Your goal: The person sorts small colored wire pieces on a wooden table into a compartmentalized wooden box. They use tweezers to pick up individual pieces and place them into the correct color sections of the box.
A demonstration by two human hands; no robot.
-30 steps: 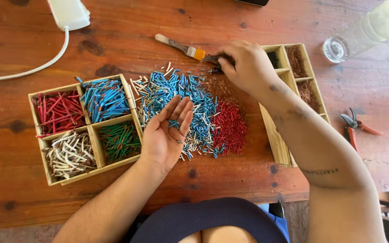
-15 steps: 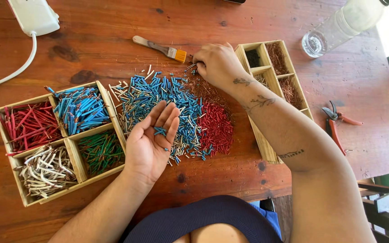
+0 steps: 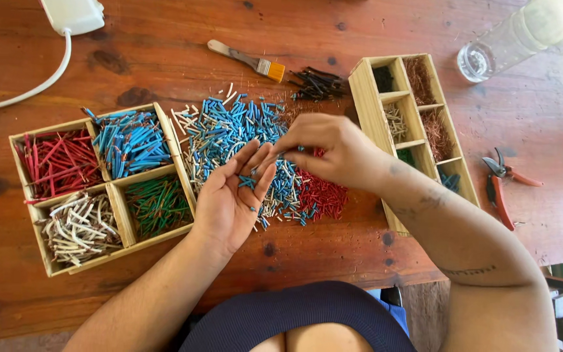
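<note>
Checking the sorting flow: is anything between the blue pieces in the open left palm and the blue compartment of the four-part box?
Nothing visible: the left hand holding blue pieces lies beside the box's open blue compartment.

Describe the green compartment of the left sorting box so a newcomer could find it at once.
Start at the square wooden four-compartment box on the table's left side. The green wire pieces fill its lower right compartment, the one closest to the open left hand. Its neighbours hold red, blue and whitish pieces; only this one is green.

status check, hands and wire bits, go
Left hand open, palm up, a few blue wire bits on it. Right hand pinching at left fingertips, contents too small to tell. Loose wire pile underneath, nothing blocking.
</note>
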